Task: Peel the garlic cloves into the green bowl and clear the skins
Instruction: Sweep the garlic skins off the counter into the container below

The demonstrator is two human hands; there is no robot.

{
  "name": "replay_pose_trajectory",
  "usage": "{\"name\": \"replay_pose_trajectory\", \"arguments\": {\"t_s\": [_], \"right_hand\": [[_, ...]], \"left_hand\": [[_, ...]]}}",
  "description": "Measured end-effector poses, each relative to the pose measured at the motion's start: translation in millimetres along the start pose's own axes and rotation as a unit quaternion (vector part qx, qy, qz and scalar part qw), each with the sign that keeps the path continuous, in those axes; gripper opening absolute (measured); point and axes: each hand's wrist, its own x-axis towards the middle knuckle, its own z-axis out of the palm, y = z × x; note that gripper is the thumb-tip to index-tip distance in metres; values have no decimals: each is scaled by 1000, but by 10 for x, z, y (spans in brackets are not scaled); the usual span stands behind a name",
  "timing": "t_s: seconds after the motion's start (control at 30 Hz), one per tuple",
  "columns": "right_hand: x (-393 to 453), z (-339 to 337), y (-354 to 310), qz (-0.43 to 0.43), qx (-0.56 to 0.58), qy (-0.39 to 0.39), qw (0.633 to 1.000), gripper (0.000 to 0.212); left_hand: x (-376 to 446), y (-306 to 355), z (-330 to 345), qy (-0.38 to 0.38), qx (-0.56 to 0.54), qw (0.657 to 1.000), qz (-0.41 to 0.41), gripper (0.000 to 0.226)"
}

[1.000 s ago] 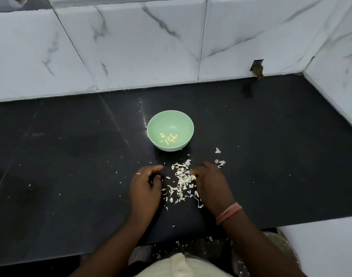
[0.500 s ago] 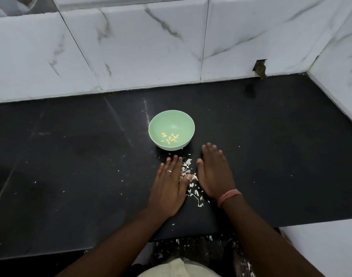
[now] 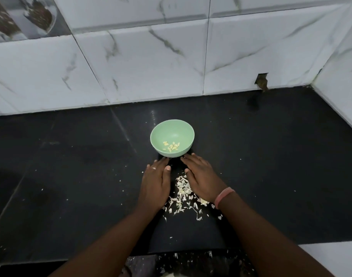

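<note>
Both hands lie flat on the black desk, flanking a pile of garlic skins just short of the green bowl.

The left hand [image 3: 156,179] and right hand [image 3: 202,177] rest palm down with fingers straight and holding nothing, their fingertips close to the near side of the green bowl [image 3: 183,129]. The bowl sits near the middle of the desk [image 3: 281,156], toward its back edge, with peeled garlic cloves [image 3: 171,147] in its bottom. The garlic skins [image 3: 183,193] lie heaped between the two hands and scatter toward the front edge. A pink band [image 3: 224,197] circles the right wrist.
</note>
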Motion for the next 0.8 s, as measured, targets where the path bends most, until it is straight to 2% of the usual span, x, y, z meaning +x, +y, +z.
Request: {"name": "replay_pose_trajectory", "arguments": {"t_s": [0.07,0.17,0.23,0.3,0.4,0.47,0.53,0.6,0.67,0.7,0.73,0.8], "right_hand": [[76,-28,53,16,22,7,1000,53],[184,-58,147,22,-5,-6,1000,56],[229,-27,148,-6,-46,-23,999,56],[215,8,157,-49,-85,-44,994,62],[63,-34,197,-139,-98,-97,981,62],[-106,-160,216,-167,-31,-132,977,55],[-244,-338,262,-129,77,-123,981,50],[-359,-486,380,-44,133,-20,990,45],[-434,-578,599,54,89,96,990,45],[-464,-592,704,102,39,126,986,52],[-481,-597,786,145,-21,132,980,62],[-460,-509,833,197,-119,102,968,80]], "left_hand": [[83,16,55,-13,7,1000,-3,53],[178,-19,83,-18,45,999,-18,53],[188,-60,97,-36,69,996,-35,58],[82,-59,116,-68,91,994,-9,66],[-246,133,64,-121,6,992,20,64],[-487,283,-1,-127,-98,987,-6,60],[-608,365,-96,-83,-155,984,-31,58],[-591,289,-223,9,-111,993,-28,51],[-437,53,-361,86,-7,996,-39,48],[-338,-136,-435,103,57,991,-63,50],[-242,-328,-487,100,122,982,-108,54],[-131,-676,-518,43,203,955,-213,73]]}}
